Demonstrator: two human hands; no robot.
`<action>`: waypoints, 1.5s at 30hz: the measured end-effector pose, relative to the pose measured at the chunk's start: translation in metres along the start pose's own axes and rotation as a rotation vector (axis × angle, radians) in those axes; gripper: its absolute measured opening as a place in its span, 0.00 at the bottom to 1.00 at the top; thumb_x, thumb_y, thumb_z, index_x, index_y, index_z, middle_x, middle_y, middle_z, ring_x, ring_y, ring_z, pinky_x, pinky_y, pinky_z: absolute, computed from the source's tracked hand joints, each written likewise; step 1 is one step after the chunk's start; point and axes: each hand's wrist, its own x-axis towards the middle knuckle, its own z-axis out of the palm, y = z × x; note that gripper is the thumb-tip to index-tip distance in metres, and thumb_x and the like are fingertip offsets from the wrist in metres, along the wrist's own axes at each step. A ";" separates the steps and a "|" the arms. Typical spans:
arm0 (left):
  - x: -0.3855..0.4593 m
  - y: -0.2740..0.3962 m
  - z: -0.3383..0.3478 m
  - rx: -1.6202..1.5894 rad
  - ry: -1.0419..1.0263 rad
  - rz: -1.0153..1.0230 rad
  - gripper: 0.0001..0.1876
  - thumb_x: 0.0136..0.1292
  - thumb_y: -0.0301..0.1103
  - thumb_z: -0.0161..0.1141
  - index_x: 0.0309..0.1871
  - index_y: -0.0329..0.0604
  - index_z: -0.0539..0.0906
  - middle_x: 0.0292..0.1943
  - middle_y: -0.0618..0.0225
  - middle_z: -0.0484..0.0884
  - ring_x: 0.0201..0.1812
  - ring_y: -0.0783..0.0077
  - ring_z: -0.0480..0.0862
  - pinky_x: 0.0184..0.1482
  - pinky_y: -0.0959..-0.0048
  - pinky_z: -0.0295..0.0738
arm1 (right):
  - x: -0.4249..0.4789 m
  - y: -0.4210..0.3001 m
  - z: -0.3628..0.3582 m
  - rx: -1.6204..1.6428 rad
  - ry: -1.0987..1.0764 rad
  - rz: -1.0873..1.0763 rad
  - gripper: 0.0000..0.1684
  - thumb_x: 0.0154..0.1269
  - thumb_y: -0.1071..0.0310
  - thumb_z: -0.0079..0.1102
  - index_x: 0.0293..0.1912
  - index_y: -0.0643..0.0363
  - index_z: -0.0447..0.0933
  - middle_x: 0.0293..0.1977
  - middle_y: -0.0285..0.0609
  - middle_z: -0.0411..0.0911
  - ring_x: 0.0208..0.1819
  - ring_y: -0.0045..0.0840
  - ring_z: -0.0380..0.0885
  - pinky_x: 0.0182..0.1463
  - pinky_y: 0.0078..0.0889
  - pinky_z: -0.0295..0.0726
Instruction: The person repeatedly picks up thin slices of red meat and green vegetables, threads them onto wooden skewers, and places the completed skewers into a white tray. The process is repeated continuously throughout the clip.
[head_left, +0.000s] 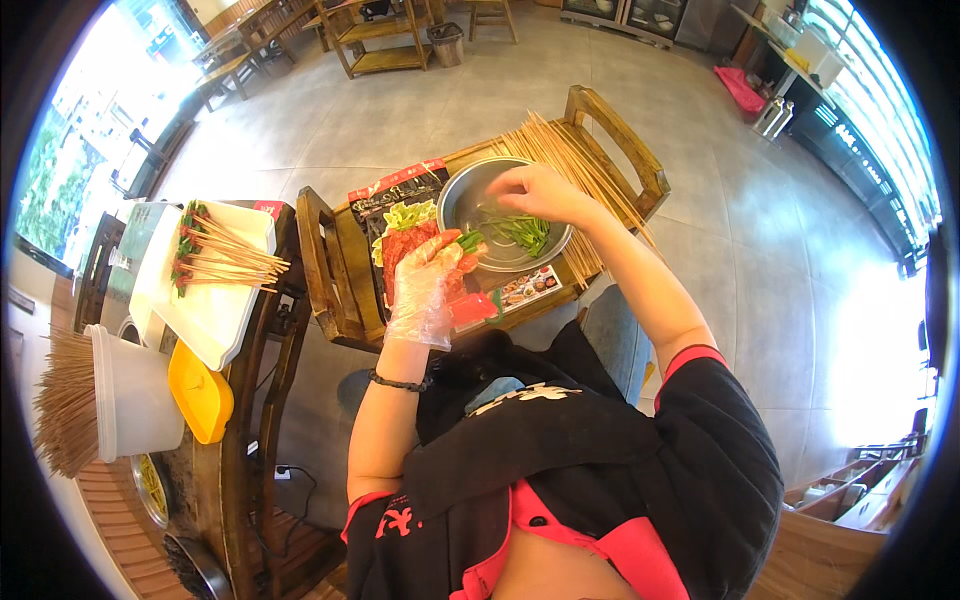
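Note:
My left hand (429, 274), in a clear plastic glove, holds a small bunch of green vegetable pieces (471, 241) at the bowl's near-left rim. Beneath it, partly hidden, are red raw meat slices (405, 244) with pale green leaves (410, 215) along their far side. Over the metal bowl (466, 210) hangs my bare right hand (536, 191), its fingers curled; whether anything is pinched between them cannot be seen. Cut green stalks (527, 234) lie inside the bowl, below that hand. Long wooden skewers (551, 154) lie loose beside the bowl to the right, some reaching under it.
A wooden stand with raised handles (619, 142) bears the bowl and meat. On the left table, a white tray (240, 322) holds several filled skewers (225, 255). Nearby are a yellow tray (201, 394) and a white bucket of skewers (139, 394). A cable (307, 495) hangs below.

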 end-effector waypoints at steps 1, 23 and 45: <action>0.002 -0.001 -0.004 0.014 0.002 -0.021 0.14 0.65 0.25 0.57 0.53 0.33 0.76 0.43 0.59 0.83 0.40 0.71 0.85 0.34 0.82 0.77 | 0.003 0.025 0.002 -0.213 -0.057 0.064 0.11 0.54 0.68 0.64 0.39 0.59 0.83 0.36 0.48 0.82 0.39 0.36 0.82 0.44 0.33 0.79; 0.002 -0.004 -0.014 0.042 -0.005 -0.077 0.14 0.64 0.20 0.55 0.53 0.30 0.76 0.44 0.57 0.82 0.42 0.66 0.84 0.46 0.73 0.81 | 0.003 0.074 0.044 -0.699 -0.309 0.191 0.09 0.47 0.65 0.68 0.29 0.57 0.80 0.29 0.47 0.81 0.36 0.42 0.80 0.39 0.43 0.78; -0.001 0.001 -0.008 0.022 -0.187 -0.032 0.18 0.65 0.22 0.56 0.57 0.30 0.71 0.49 0.59 0.80 0.48 0.66 0.82 0.53 0.74 0.78 | -0.024 -0.044 0.034 -0.117 0.067 -0.475 0.08 0.54 0.74 0.62 0.37 0.59 0.81 0.34 0.43 0.78 0.36 0.37 0.79 0.39 0.34 0.78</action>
